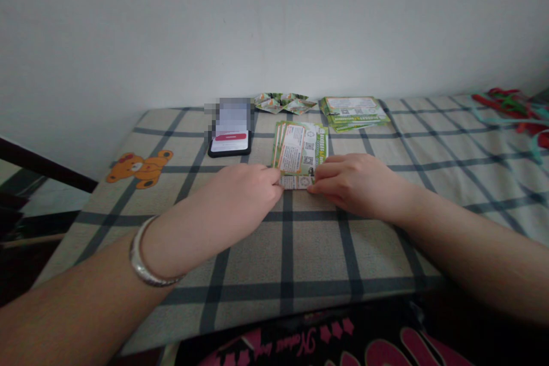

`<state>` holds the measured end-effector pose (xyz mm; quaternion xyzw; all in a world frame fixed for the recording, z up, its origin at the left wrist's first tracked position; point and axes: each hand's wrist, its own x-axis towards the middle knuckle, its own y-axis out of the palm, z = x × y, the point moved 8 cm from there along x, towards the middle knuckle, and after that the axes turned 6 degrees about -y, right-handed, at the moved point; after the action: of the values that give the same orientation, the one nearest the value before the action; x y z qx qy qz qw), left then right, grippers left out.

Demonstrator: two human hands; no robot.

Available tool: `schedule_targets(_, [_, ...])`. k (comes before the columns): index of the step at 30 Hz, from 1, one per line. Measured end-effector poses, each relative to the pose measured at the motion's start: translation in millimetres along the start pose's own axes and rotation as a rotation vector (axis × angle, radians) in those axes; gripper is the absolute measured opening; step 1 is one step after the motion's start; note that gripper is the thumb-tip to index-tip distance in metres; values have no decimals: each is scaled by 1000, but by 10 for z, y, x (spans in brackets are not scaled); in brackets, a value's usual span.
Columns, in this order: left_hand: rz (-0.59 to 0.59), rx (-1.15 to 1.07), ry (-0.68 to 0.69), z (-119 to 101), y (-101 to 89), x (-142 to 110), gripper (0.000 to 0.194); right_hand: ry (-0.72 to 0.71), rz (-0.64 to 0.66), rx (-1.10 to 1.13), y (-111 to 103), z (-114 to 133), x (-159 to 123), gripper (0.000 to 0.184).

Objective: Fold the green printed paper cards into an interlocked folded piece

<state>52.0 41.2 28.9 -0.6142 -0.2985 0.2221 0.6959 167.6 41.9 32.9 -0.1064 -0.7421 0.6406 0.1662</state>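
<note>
A small stack of green and orange printed leaflets point(300, 147) lies on the checked cloth point(300, 251) in front of me. My left hand point(240, 197) and my right hand point(355, 186) are both closed, pinching the near edge of the top leaflet, which is folded over into a narrow strip between my fingertips. A silver bangle point(143, 260) sits on my left wrist.
A phone point(231, 134) with a lit screen lies left of the leaflets. Several folded paper pieces point(283, 103) and another leaflet stack point(354, 111) sit near the wall. Red and green ribbons point(514, 111) lie at the far right. A bear print point(139, 168) marks the cloth's left side.
</note>
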Motion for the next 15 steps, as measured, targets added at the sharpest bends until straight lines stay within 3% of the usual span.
schedule_targets(8, [50,116,48,-44,-44,17,20,63,-39,128,-55,-89,-44,21])
schedule_targets(15, [71,105,26,-19,-39,26,25,166,2,69,-55,-234,-118,20])
